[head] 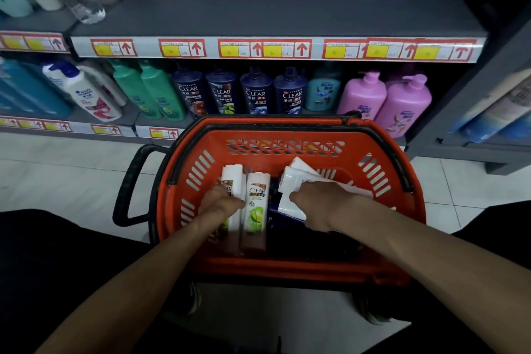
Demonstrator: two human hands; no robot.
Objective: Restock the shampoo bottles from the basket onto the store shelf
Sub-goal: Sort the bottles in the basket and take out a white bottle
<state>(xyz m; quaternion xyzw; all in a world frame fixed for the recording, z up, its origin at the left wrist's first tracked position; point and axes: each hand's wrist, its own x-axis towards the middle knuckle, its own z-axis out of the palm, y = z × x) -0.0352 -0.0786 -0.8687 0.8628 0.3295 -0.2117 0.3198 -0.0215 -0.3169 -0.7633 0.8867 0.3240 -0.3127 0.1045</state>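
Dim store aisle, pale tiled floor (71, 181), grey shelving (273, 16) with red-and-yellow price tags along the edges. An orange basket (287, 267) with black handles stands on the floor directly in front of the lower shelf. On that shelf behind the basket: four dark blue CLEAR bottles (255, 92), two green bottles (149, 92) to their left, two pink pump bottles (385, 100) to their right.

Inside the basket, at its left side, two white CLEAR shampoo bottles lie side by side; the one with the lime label (255, 207) is fully readable. The left hand (221, 204) is curled over the left bottle (232, 181), fingers closed around it. At the basket's right side, the right hand (313, 204) rests fingers-down on overlapping white bottles (290, 184); whether it grips one cannot be told.
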